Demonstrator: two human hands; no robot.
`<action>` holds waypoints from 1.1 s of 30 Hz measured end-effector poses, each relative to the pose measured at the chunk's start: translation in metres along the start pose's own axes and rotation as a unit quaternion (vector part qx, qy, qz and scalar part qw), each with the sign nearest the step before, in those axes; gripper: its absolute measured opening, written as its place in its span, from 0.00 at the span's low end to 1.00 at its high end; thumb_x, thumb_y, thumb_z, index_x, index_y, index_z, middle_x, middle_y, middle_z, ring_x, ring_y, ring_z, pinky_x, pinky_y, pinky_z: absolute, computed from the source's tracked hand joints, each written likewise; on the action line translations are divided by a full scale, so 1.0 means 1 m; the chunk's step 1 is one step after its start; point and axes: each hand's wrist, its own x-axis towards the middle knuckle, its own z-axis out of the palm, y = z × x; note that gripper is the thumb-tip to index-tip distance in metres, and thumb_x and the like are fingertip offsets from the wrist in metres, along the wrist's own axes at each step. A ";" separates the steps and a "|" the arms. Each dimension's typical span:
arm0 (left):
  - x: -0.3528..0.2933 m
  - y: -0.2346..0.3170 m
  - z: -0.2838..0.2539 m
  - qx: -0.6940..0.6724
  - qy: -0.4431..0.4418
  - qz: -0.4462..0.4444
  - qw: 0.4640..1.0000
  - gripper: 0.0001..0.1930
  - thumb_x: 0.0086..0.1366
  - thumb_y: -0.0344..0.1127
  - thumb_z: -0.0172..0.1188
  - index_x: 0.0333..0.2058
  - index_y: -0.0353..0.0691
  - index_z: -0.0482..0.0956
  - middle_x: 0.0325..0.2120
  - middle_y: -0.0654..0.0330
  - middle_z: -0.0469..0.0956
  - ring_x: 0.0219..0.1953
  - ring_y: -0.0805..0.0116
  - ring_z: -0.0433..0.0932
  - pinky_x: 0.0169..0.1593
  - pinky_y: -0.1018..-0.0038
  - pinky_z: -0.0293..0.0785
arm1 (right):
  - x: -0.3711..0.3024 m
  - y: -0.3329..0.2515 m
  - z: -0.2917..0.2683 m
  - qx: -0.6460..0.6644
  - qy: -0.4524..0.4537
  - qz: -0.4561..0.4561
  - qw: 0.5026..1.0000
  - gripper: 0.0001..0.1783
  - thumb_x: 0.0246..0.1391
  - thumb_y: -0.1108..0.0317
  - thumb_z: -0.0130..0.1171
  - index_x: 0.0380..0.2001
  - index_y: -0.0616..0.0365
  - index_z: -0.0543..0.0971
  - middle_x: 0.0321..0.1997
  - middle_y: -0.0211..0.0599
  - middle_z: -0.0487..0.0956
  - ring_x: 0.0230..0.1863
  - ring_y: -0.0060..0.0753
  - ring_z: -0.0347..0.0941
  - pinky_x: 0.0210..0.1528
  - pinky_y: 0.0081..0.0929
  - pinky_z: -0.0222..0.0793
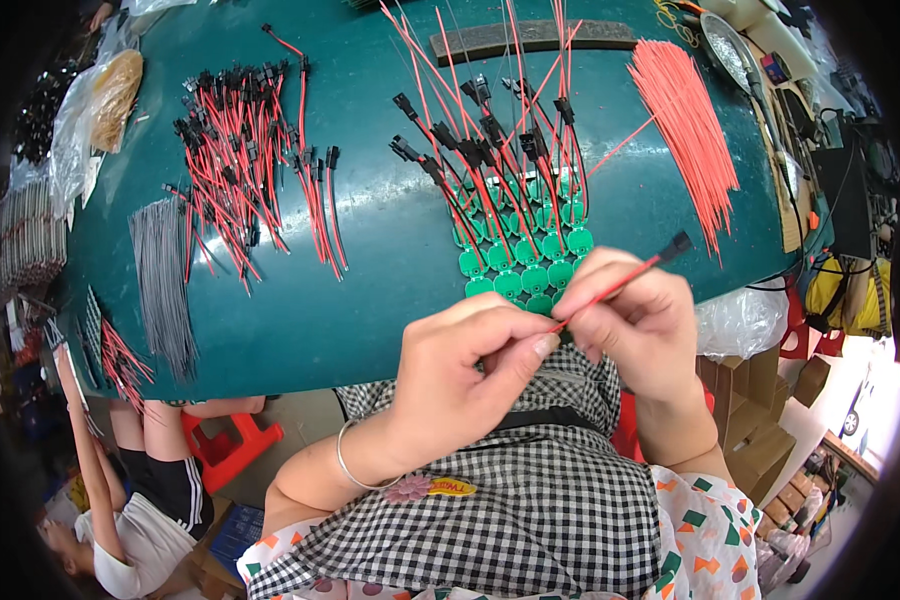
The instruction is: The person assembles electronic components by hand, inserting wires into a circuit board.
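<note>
A short red-and-black wire lead with a black plug housing at its upper right end is between my hands, above the table's near edge. My right hand is closed, pinching it along its length between thumb and fingers. At the lower wire end, the thumb and forefinger of my left hand are pressed together on the lead; the tips of the wires are hidden. Just beyond my hands lies a panel of joined round green circuit boards. Several red-and-black leads with black plugs rise from it.
On the green table lie a heap of plugged leads, grey wires and red wires. A dark bar crosses loose wires at the back. Another person is at left, near a red stool. Cardboard boxes stand right.
</note>
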 end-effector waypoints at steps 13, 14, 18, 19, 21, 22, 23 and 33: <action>-0.005 -0.024 -0.016 0.244 0.072 0.147 0.956 0.10 0.49 0.21 0.73 0.31 0.35 0.84 0.24 0.60 0.79 0.21 0.75 0.75 0.23 0.79 0.70 | 0.003 0.017 -0.028 -0.223 0.148 -0.027 0.963 0.06 0.56 0.82 0.59 0.36 0.66 0.83 0.33 0.35 0.82 0.28 0.18 0.77 0.25 0.13 0.70; -0.004 -0.024 -0.015 0.243 0.072 0.147 0.956 0.10 0.49 0.21 0.73 0.31 0.35 0.84 0.24 0.60 0.79 0.21 0.75 0.75 0.23 0.79 0.70 | 0.003 0.017 -0.027 -0.223 0.152 -0.020 0.963 0.06 0.56 0.82 0.60 0.36 0.66 0.83 0.33 0.34 0.81 0.28 0.18 0.77 0.25 0.13 0.69; -0.003 -0.025 -0.015 0.244 0.071 0.148 0.956 0.10 0.49 0.21 0.73 0.31 0.35 0.84 0.24 0.60 0.79 0.21 0.74 0.75 0.23 0.79 0.70 | 0.003 0.017 -0.027 -0.242 0.161 -0.028 0.956 0.05 0.56 0.82 0.60 0.36 0.67 0.82 0.32 0.34 0.81 0.28 0.18 0.77 0.25 0.13 0.70; -0.003 -0.025 -0.015 0.244 0.069 0.147 0.956 0.10 0.49 0.21 0.73 0.31 0.35 0.84 0.24 0.60 0.79 0.21 0.74 0.75 0.23 0.79 0.70 | 0.004 0.017 -0.027 -0.245 0.165 -0.034 0.955 0.05 0.56 0.82 0.60 0.35 0.67 0.82 0.32 0.34 0.81 0.28 0.18 0.77 0.25 0.14 0.70; -0.003 -0.026 -0.016 0.245 0.067 0.149 0.956 0.10 0.49 0.21 0.73 0.31 0.35 0.84 0.24 0.60 0.79 0.21 0.74 0.75 0.23 0.79 0.70 | 0.004 0.016 -0.027 -0.250 0.169 -0.039 0.953 0.04 0.56 0.82 0.61 0.35 0.67 0.82 0.32 0.34 0.81 0.27 0.18 0.77 0.25 0.14 0.70; -0.003 -0.027 -0.016 0.248 0.065 0.149 0.955 0.10 0.49 0.21 0.73 0.31 0.35 0.84 0.24 0.59 0.79 0.21 0.74 0.75 0.23 0.79 0.71 | 0.004 0.016 -0.027 -0.260 0.175 -0.034 0.949 0.04 0.56 0.82 0.61 0.34 0.67 0.82 0.32 0.34 0.81 0.27 0.19 0.77 0.25 0.14 0.71; -0.004 -0.027 -0.015 0.248 0.065 0.150 0.955 0.10 0.49 0.21 0.73 0.31 0.35 0.84 0.24 0.59 0.79 0.21 0.74 0.75 0.23 0.79 0.71 | 0.003 0.016 -0.026 -0.270 0.180 -0.028 0.945 0.03 0.56 0.82 0.61 0.34 0.67 0.82 0.32 0.34 0.81 0.27 0.19 0.77 0.25 0.15 0.71; -0.003 -0.027 -0.013 0.242 0.069 0.154 0.956 0.09 0.48 0.23 0.72 0.30 0.37 0.83 0.24 0.61 0.78 0.21 0.71 0.75 0.24 0.76 0.71 | 0.007 0.007 -0.025 -0.478 0.128 -0.140 0.858 0.04 0.50 0.82 0.64 0.29 0.64 0.81 0.28 0.38 0.80 0.23 0.32 0.78 0.25 0.24 0.71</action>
